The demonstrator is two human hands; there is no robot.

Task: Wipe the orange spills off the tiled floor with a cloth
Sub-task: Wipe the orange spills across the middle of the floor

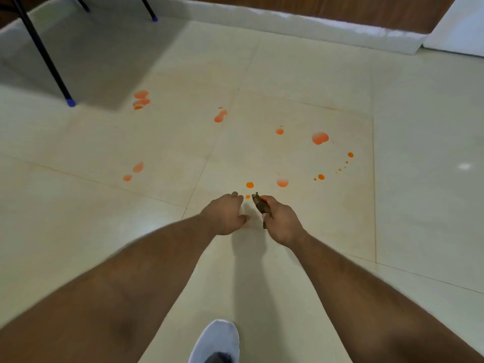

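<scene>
Several orange spills dot the cream tiled floor (78, 231): a cluster at far left (141, 99), a streak (220, 116), a big blot at right (320, 138), two smears at left (137, 167), and small drops (249, 184) just beyond my hands. My right hand (281, 222) grips a small dark brown cloth (260, 205), bunched up, with its end poking forward. My left hand (226, 216) hovers beside it, fingers loosely curled and holding nothing. A tiny orange drop (248, 197) lies between the two hands.
Black table or chair legs with blue feet (70, 102) stand at the far left and a second one (155, 19) at the back. A white skirting (314, 27) under a wooden wall runs along the back. My white shoe (217, 341) is at the bottom.
</scene>
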